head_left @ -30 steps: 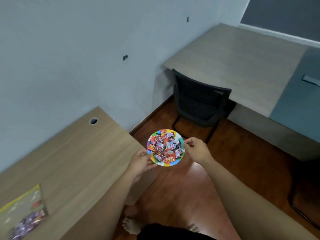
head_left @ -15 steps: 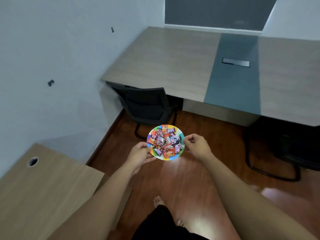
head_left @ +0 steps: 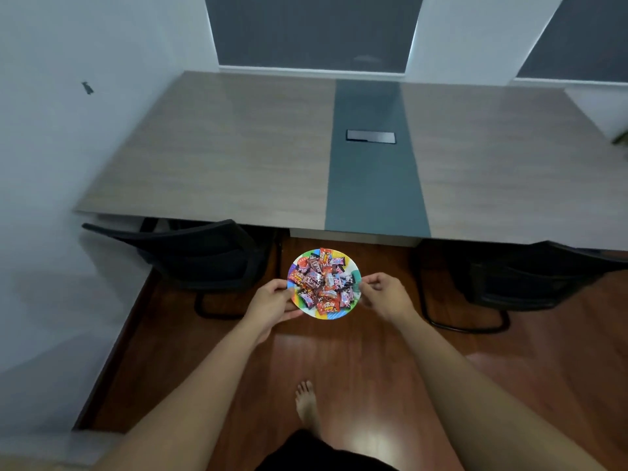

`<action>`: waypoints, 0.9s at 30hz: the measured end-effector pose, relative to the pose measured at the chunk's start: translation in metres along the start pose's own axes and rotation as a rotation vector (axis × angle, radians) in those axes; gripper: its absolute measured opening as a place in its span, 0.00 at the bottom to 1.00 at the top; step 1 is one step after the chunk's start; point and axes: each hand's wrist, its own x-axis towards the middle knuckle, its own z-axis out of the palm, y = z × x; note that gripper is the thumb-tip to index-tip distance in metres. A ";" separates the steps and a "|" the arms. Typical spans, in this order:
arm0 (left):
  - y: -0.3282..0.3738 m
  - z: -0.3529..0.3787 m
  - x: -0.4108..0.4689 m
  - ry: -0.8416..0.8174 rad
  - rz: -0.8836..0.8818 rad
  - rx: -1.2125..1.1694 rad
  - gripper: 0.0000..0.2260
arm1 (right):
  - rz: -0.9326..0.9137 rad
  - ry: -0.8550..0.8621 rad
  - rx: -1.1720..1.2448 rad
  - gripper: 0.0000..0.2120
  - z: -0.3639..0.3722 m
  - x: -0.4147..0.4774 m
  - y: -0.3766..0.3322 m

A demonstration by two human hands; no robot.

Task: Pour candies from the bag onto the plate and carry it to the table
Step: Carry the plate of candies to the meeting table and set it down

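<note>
I see my left hand (head_left: 272, 305) pinching the left rim of the rainbow paper plate (head_left: 331, 315), heaped with wrapped candies (head_left: 323, 283), and my right hand (head_left: 385, 295) pinching its right rim, holding it above the wooden floor (head_left: 356, 362), short of the desk (head_left: 238, 158).

table (head_left: 238, 158) top ahead is bare apart from a flush dark panel (head_left: 371, 136) in its grey centre strip. left chair (head_left: 190, 253) and right chair (head_left: 530, 270) are tucked under the table's near edge; open floor (head_left: 346, 362) between them runs up to that edge. wall (head_left: 51, 164) sits close to the table's left end.
</note>
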 end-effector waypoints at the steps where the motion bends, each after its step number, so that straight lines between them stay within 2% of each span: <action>1: 0.008 0.004 0.011 -0.014 0.005 0.005 0.07 | 0.016 0.012 0.022 0.03 -0.003 0.011 -0.002; 11: 0.076 0.037 0.114 -0.116 0.007 0.074 0.08 | 0.098 0.088 0.149 0.03 -0.025 0.103 -0.018; 19: 0.110 0.064 0.181 -0.109 0.005 0.126 0.08 | 0.107 0.039 0.192 0.06 -0.044 0.176 -0.025; 27: 0.157 0.124 0.258 -0.077 -0.009 0.095 0.08 | 0.081 -0.019 0.161 0.07 -0.095 0.288 -0.040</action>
